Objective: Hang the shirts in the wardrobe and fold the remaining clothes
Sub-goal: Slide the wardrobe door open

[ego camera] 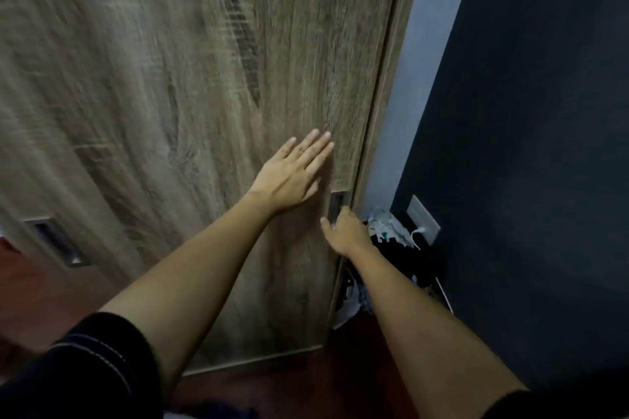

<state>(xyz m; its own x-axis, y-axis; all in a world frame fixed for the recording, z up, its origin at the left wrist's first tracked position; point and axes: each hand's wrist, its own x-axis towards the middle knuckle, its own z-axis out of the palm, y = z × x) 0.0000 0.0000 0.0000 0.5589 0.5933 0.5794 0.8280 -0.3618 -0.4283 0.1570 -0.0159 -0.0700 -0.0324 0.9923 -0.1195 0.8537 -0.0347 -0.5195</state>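
Head view, frame motion-blurred on the left side.

Left hand (289, 177): I see it flat against the wardrobe door (170, 95), fingers straight and close together, palm pressed to the wood-grain panel. It holds nothing.

Right hand (347, 231): lower than the left hand and just to its right, at the door's right edge. The thumb sticks out to the left. The other fingers curl up toward the recessed handle (337, 202) directly above the knuckles. They seem to reach into the recess, but the tips are in shadow and I cannot tell whether they grip it.

Wardrobe door: shut across most of the view, behind both hands. A second recessed handle (56, 241) sits far to the left of the left hand, near the lower edge.

Clothes (391, 238): a loose heap of dark and pale pieces just right of the right hand, in the gap between the wardrobe and the dark wall (527, 146). Individual garments are not distinguishable.

A wall socket (423, 219) is on that wall, just beyond the heap, with a white cable (417, 235) hanging from it.

Black sleeves (88, 360) cover both upper arms. Reddish floor (289, 384) below the door.
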